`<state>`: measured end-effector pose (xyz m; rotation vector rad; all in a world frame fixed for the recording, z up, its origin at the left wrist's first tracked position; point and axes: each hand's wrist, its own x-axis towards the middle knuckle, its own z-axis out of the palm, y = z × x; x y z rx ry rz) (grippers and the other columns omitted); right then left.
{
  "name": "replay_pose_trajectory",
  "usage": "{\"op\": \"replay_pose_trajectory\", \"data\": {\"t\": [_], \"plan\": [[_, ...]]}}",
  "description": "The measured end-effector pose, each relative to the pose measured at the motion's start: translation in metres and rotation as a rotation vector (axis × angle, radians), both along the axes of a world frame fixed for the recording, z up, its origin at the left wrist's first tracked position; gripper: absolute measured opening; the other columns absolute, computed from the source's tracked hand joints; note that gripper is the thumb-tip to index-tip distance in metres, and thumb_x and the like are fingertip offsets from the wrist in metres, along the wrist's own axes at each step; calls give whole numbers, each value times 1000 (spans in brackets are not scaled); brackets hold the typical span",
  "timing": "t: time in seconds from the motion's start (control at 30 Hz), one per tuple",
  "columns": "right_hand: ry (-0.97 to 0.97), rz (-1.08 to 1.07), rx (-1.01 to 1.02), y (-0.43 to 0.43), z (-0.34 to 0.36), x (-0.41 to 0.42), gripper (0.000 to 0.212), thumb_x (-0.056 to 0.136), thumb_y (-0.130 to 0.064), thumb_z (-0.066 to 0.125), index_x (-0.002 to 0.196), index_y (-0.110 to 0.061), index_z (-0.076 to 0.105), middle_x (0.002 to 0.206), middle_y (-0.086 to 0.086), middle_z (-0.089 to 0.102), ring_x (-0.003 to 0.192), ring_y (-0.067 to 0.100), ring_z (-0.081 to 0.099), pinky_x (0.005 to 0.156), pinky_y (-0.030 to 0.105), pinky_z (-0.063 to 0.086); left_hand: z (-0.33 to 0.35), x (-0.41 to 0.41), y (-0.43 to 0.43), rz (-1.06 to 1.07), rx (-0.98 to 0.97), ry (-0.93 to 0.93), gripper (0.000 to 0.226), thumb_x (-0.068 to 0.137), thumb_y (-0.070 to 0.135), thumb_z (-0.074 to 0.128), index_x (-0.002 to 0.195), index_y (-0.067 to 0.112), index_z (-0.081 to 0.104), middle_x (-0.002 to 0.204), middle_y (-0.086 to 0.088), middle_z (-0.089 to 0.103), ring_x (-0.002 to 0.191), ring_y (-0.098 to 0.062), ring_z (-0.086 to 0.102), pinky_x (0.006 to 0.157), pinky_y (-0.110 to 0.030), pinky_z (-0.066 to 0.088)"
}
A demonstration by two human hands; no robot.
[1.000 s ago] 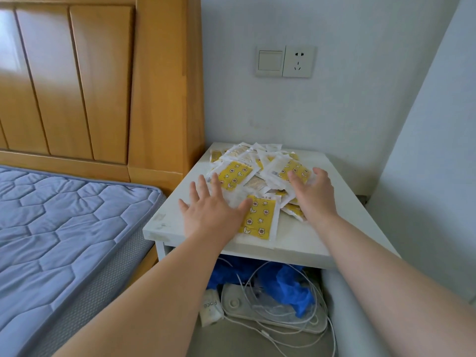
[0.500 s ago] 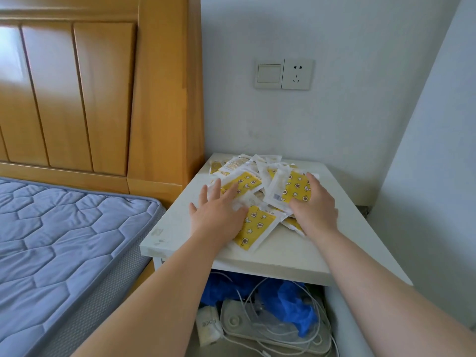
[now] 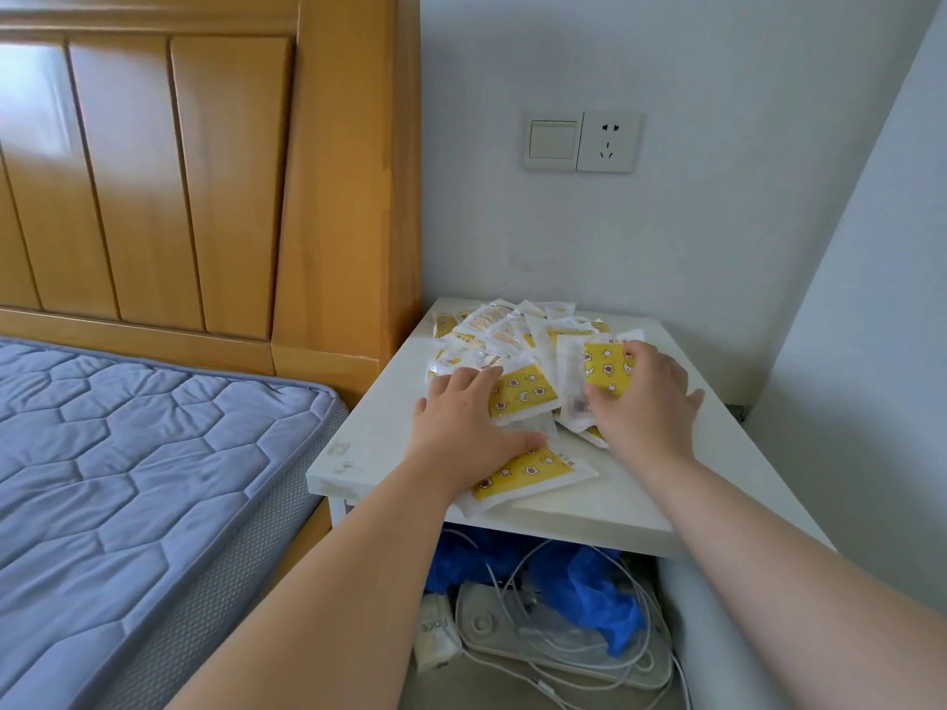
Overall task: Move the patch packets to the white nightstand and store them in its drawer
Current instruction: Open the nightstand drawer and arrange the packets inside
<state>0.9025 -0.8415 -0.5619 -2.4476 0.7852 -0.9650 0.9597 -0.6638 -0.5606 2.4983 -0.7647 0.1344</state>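
A loose pile of white and yellow patch packets [image 3: 505, 330] lies on top of the white nightstand [image 3: 589, 512]. My left hand [image 3: 461, 427] rests palm down on the pile's near left side, fingers spread, thumb on a yellow packet [image 3: 528, 474] that reaches toward the front edge. My right hand [image 3: 648, 402] is on the pile's right side, fingers curled over a tilted yellow packet [image 3: 607, 368] with the thumb under it. Below the top, an open compartment [image 3: 717, 632] shows; I cannot tell whether it is the drawer.
The compartment holds a blue plastic bag [image 3: 584, 581], white cables and a white device [image 3: 512, 622]. A blue quilted mattress [image 3: 128, 479] and wooden headboard [image 3: 205, 171] stand at the left. A switch and socket [image 3: 607, 140] sit on the wall behind; another wall closes the right.
Both hands slid farther back over the pile and closer together, bunching the packets. The right hand's fingers have curled onto a yellow packet, which now tilts up.
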Motion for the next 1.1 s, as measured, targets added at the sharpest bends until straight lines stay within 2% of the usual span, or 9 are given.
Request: {"op": "replay_pose_trajectory", "data": {"t": [0.1, 0.2, 0.33, 0.43, 0.6, 0.77, 0.9, 1.0, 1.1], "plan": [[33, 5, -200, 5, 0, -2, 62, 82, -27, 67, 136, -16, 39, 132, 5, 49, 135, 25, 31, 113, 57, 13, 0, -3, 1, 21, 10, -48, 76, 77, 72, 55, 143, 38, 35, 140, 7, 35, 132, -19, 27, 109, -39, 25], [127, 44, -213, 0, 6, 2, 67, 80, -28, 68, 138, -14, 38, 129, 7, 51, 131, 27, 35, 115, 52, 14, -2, -6, 2, 35, 4, -57, 74, 77, 72, 55, 139, 34, 41, 134, 6, 38, 129, -18, 30, 107, -37, 28], [267, 104, 137, -8, 31, 19, 58, 70, -22, 68, 122, -14, 45, 113, 6, 59, 108, 28, 54, 91, 40, 44, -1, -6, 3, 15, 2, -76, 71, 76, 73, 54, 131, 29, 49, 132, 6, 40, 127, -17, 32, 106, -35, 32], [399, 62, 237, -5, 54, 34, 53, 72, -14, 67, 120, -8, 44, 110, 8, 55, 109, 27, 52, 71, 31, 41, 1, -10, 2, -1, -13, -82, 64, 78, 72, 51, 121, 26, 54, 129, 6, 42, 124, -15, 34, 103, -33, 32], [451, 20, 349, -3, 66, 51, 76, 70, -2, 75, 134, 2, 33, 119, 16, 54, 113, 31, 53, 93, 37, 49, 4, -13, 3, -31, 5, -74, 65, 77, 70, 56, 126, 29, 48, 129, 8, 40, 122, -13, 35, 102, -30, 34], [366, 51, 436, -3, 68, 53, 59, 70, 0, 79, 121, 4, 51, 109, 15, 62, 107, 30, 59, 92, 35, 50, 3, -13, 3, -34, 12, -82, 81, 74, 71, 59, 141, 34, 34, 142, 10, 36, 132, -14, 32, 109, -34, 27], [258, 86, 473, 0, 68, 44, 31, 79, -8, 72, 107, -2, 59, 104, 9, 64, 105, 24, 61, 82, 28, 46, 2, -14, 4, -47, 27, -122, 76, 77, 70, 56, 140, 33, 39, 137, 11, 39, 129, -14, 33, 108, -34, 28], [47, 129, 552, 2, 75, 29, 35, 85, -14, 68, 116, -3, 57, 108, 9, 62, 98, 22, 60, 80, 30, 46, 2, -16, 4, -73, 27, -124, 70, 80, 67, 54, 139, 33, 41, 133, 10, 40, 126, -14, 37, 106, -33, 32], [-261, 157, 690, 6, 77, 2, 24, 84, -15, 70, 103, -10, 57, 90, 1, 58, 71, 11, 54, 59, 22, 40, 3, -19, 3, -53, 13, -106, 64, 82, 64, 54, 136, 32, 42, 132, 9, 42, 119, -16, 46, 94, -31, 39]]}}
